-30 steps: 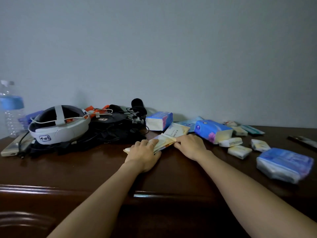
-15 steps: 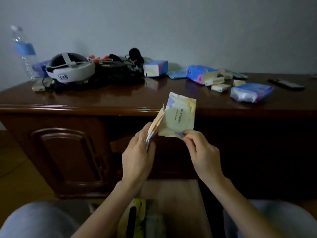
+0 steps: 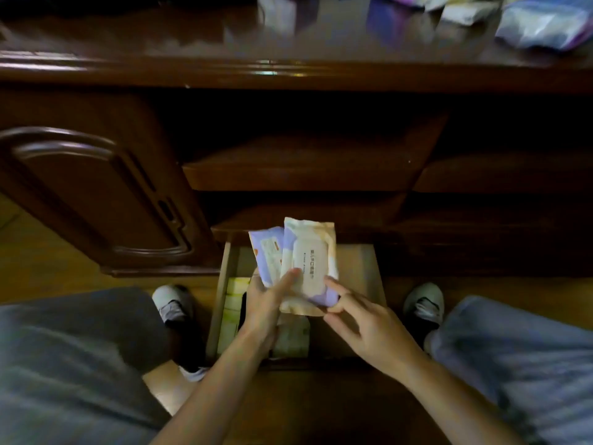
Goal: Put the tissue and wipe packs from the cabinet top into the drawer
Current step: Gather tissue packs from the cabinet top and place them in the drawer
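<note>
above the open drawer [image 3: 369, 268] the left hand [image 3: 264, 303] grips two wipe packs [image 3: 308, 268] fanned upright — the right hand [image 3: 359, 322] pinches the front pack's lower corner — more packs on the cabinet top [image 3: 192, 43].

Inside the open drawer [image 3: 369, 271], bare floor shows on the right; yellow packs [image 3: 234, 303] line its left wall, and a pale pack [image 3: 293, 338] (partly hidden) lies at its middle. Both hands' wipe packs [image 3: 308, 268] hover above the drawer.

Dark wooden cabinet top [image 3: 321, 40]: blurred tissue packs [image 3: 542, 25] far right.
</note>
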The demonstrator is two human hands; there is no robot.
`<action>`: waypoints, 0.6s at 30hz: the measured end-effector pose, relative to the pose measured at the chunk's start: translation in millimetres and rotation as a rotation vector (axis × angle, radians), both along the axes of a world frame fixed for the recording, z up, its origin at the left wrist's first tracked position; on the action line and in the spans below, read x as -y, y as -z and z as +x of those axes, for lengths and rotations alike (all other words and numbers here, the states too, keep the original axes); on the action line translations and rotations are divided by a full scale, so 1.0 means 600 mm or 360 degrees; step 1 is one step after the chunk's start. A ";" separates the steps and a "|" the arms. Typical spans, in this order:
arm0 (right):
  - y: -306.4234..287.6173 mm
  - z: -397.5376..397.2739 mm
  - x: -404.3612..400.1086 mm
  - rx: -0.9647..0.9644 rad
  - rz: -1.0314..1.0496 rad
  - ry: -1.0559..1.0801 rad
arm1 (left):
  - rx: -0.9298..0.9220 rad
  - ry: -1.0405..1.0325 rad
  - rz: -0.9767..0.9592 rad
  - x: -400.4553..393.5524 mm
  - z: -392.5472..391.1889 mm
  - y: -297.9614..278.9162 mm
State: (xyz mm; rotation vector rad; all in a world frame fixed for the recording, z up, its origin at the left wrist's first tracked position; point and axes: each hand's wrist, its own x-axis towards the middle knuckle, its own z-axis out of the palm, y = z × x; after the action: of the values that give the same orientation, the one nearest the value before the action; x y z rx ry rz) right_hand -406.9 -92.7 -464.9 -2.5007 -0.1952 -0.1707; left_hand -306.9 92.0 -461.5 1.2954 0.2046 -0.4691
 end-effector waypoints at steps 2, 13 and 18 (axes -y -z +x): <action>0.006 -0.002 0.006 -0.0027 0.0322 0.0129 | -0.0111 -0.0029 -0.0014 0.005 0.000 0.014; 0.011 0.018 -0.016 -0.0627 0.1341 0.0703 | 0.0346 0.0276 -0.0006 0.024 -0.044 0.019; 0.021 0.036 0.021 -0.0505 0.1322 0.1151 | 0.0091 -0.0112 0.0259 0.003 -0.030 0.022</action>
State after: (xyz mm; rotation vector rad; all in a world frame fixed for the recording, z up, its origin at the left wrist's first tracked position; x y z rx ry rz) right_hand -385.2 -105.6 -477.4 -1.6295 0.7664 -0.1074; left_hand -324.9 90.2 -474.7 1.4540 0.2431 -0.3606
